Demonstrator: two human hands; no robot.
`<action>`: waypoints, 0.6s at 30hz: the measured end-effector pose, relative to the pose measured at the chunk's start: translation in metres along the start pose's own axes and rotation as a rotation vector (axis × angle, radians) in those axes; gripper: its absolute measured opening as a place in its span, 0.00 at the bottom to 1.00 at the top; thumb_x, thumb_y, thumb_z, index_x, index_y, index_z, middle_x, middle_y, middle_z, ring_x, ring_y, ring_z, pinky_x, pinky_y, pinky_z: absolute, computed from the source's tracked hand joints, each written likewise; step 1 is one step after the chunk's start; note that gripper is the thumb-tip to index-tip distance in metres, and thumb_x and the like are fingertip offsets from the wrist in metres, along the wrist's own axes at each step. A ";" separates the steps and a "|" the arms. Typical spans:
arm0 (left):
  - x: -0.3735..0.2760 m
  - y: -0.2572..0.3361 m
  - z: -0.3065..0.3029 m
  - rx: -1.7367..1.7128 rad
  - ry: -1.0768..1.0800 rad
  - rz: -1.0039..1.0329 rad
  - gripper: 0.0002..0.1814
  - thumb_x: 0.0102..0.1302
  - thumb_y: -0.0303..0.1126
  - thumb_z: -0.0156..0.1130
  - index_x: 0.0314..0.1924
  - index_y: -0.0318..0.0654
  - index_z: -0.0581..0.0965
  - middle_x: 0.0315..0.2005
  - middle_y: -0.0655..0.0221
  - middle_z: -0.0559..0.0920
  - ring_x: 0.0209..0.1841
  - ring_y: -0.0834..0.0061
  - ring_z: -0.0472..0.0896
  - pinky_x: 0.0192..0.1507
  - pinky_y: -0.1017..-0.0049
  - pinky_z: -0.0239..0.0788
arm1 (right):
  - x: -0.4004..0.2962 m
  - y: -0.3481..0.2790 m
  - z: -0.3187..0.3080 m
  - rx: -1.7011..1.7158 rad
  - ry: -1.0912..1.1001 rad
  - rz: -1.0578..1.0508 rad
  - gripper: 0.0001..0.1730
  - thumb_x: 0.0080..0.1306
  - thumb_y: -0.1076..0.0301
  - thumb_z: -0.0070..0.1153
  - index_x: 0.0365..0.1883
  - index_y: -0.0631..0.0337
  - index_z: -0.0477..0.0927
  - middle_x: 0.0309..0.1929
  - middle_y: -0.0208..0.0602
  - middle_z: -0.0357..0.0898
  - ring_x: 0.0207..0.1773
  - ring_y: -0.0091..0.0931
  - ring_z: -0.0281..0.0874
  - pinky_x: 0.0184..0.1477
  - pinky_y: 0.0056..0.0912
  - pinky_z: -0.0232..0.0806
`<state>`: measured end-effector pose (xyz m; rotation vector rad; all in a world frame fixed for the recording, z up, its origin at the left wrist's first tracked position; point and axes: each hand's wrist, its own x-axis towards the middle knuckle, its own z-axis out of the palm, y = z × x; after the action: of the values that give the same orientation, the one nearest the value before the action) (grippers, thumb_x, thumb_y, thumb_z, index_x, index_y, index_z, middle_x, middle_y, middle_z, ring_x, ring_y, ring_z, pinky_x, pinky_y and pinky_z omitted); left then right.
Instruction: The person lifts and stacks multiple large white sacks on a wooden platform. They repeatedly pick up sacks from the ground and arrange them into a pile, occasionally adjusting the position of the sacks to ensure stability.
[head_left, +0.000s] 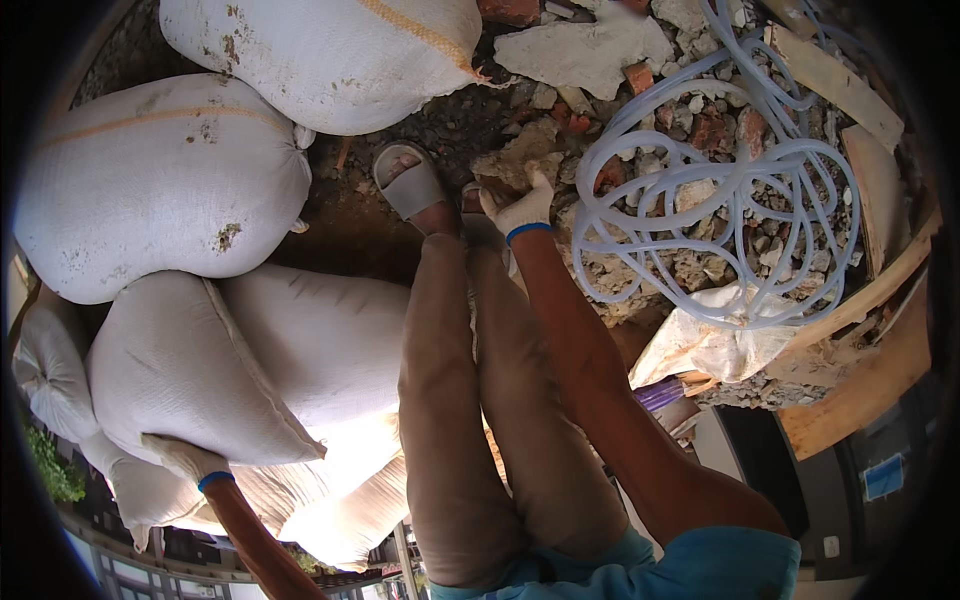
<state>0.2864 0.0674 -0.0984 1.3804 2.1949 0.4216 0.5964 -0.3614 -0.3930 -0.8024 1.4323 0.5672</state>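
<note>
My right hand (523, 206), in a white knit glove with a blue cuff, grips a rough, earthy chunk of rubble (517, 156) beside my feet. The thumb and a finger press against the chunk's near side. My left hand (184, 457), gloved the same way, lies against the lower edge of a full white woven sack (172, 360). Its fingers are not clear enough to show whether they grip the fabric. A raised seam runs down that sack, and another full sack (322, 330) adjoins it on the right.
Two more stuffed sacks (165, 187) (322, 60) lie at upper left. A coiled clear hose (720, 217) sprawls over broken brick and concrete on the right, near wooden boards (836, 86). A grey slide sandal (409, 184) is on my foot, on dark soil.
</note>
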 end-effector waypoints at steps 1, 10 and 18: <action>-0.001 0.000 -0.002 0.038 0.020 0.006 0.47 0.78 0.70 0.33 0.79 0.36 0.60 0.74 0.47 0.67 0.71 0.53 0.72 0.75 0.58 0.62 | -0.007 0.002 0.008 0.005 -0.029 0.024 0.25 0.73 0.43 0.54 0.60 0.46 0.76 0.58 0.47 0.74 0.55 0.44 0.77 0.56 0.55 0.74; 0.002 0.011 -0.004 0.383 0.173 -0.057 0.57 0.72 0.73 0.40 0.69 0.14 0.64 0.64 0.29 0.71 0.62 0.42 0.78 0.67 0.51 0.73 | -0.098 0.015 0.017 -0.322 -0.108 0.060 0.26 0.70 0.54 0.60 0.62 0.56 0.73 0.60 0.46 0.74 0.62 0.46 0.76 0.61 0.63 0.72; -0.014 0.031 0.003 0.524 0.303 -0.135 0.59 0.71 0.76 0.37 0.64 0.12 0.69 0.58 0.27 0.76 0.59 0.37 0.79 0.64 0.44 0.71 | -0.187 -0.062 0.048 -0.355 -0.288 -0.155 0.23 0.69 0.63 0.55 0.61 0.58 0.74 0.58 0.42 0.79 0.62 0.45 0.78 0.60 0.71 0.70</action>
<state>0.3160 0.0682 -0.0820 1.4839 2.7659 -0.0048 0.6590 -0.3401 -0.2009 -1.0546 1.0086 0.7955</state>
